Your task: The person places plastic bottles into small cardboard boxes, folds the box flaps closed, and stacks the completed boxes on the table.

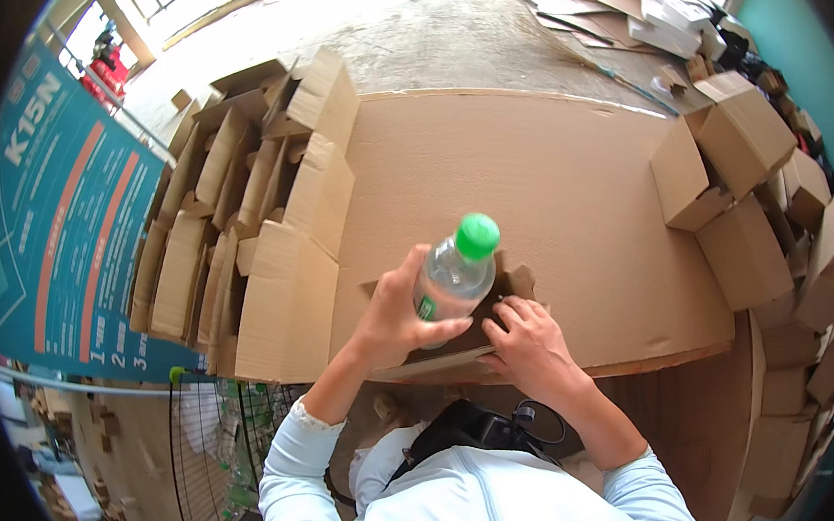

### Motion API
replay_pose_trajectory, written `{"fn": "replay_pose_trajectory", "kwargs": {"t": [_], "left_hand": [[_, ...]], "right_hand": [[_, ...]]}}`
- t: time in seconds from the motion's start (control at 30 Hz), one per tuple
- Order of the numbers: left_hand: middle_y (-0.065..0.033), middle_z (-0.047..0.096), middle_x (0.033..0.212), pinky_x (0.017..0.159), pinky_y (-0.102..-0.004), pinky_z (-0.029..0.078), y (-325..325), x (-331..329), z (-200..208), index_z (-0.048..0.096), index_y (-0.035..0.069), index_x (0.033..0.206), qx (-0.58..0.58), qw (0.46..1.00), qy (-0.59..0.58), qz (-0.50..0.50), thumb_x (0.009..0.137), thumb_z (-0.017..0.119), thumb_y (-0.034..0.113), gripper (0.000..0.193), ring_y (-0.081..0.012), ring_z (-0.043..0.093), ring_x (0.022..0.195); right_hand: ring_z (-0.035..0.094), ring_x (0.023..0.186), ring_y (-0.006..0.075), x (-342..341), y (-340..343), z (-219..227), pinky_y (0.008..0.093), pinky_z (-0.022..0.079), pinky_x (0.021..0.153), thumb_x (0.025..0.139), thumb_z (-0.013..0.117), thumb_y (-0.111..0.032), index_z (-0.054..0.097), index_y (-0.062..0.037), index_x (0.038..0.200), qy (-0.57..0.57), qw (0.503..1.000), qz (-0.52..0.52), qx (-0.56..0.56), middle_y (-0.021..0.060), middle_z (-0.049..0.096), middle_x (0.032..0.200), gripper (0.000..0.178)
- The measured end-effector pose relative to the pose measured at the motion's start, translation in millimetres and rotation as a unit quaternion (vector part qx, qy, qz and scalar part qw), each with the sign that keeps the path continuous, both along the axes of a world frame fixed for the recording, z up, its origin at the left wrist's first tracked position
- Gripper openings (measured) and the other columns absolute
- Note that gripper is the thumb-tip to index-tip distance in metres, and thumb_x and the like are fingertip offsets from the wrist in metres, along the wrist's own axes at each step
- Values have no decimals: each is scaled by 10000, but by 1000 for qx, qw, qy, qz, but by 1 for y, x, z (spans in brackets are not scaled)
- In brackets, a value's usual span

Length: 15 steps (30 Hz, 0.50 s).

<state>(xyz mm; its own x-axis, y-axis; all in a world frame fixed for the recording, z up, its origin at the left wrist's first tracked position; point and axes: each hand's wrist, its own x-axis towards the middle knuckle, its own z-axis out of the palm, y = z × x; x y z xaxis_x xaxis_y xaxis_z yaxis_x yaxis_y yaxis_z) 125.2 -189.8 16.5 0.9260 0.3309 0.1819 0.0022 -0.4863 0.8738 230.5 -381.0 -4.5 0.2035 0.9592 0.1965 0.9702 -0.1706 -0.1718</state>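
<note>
My left hand (397, 306) is wrapped round a clear plastic bottle (455, 277) with a green cap and a green label, tilted over the near part of the table. Partly behind it lies a small brown cardboard box (517, 280) at the table's near edge, with flaps standing up. My right hand (528, 345) rests on the box's right side, its fingers bent over the cardboard. Whether those fingers pinch a flap is hard to see. The bottle and my left hand hide much of the box.
A cardboard-covered table (568, 190) spreads before me. Rows of open boxes (234, 177) stand at its left, and a heap of boxes (741, 206) at its right. Below left is a black wire cart (213, 463) with bottles. A teal banner (62, 230) hangs at far left.
</note>
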Motion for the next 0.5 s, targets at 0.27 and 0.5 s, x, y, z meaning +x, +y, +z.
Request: {"fn": "replay_pose_trajectory", "kwargs": {"t": [0.27,0.5], "left_hand": [[-228,659,883,786,-433,534,13,9,-19,510,-50,1046,259,874,380,-159,596,835,322,669,-390,653,862],[-213,682,831,765,-407,553,24,16,-40,634,-86,864,274,858,393,-183,584,834,447,634,-355,671,834]], "right_hand": [[626,881,203,-6,1,-15,319,499,732,714,645,-95,660,-89,763,27,997,14,-70,34,634,816,52],[641,804,195,-6,11,-19,311,493,655,721,641,-118,669,-103,705,18,999,31,-38,38,634,724,35]]}}
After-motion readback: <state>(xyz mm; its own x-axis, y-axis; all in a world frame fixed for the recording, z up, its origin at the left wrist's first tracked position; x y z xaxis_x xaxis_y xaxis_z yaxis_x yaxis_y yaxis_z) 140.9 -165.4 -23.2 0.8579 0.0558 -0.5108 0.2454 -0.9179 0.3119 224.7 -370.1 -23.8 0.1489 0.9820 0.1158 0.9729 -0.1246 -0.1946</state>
